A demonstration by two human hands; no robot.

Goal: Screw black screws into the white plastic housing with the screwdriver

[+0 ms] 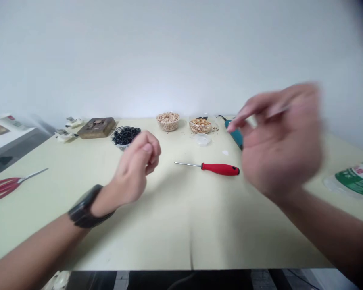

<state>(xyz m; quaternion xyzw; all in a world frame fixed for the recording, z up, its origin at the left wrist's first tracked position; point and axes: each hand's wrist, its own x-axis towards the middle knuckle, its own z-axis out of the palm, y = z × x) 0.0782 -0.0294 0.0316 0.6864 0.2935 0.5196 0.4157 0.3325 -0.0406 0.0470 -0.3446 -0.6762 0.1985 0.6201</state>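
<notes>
Left grip (134, 171): I see it clenched, contents hidden.
Right grip (286, 141): blurred; I cannot tell its state.
Screwdriver (220, 168): on the desk (166, 229), between my hands.
Risk: a careless left swing could tip the black-filled bowl (121, 147).

Plain wht wall (175, 52), pale ylw tbl (157, 237), soft lt

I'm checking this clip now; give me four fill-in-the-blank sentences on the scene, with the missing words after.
1. The handle of the screwdriver is mainly ____.
2. The black band is worn on the person's ____ side.
3. The pieces in the bowl nearest the left hand are ____.
4. The blurrier hand is the ____ one.

Missing words: red; left; black; right.
</notes>
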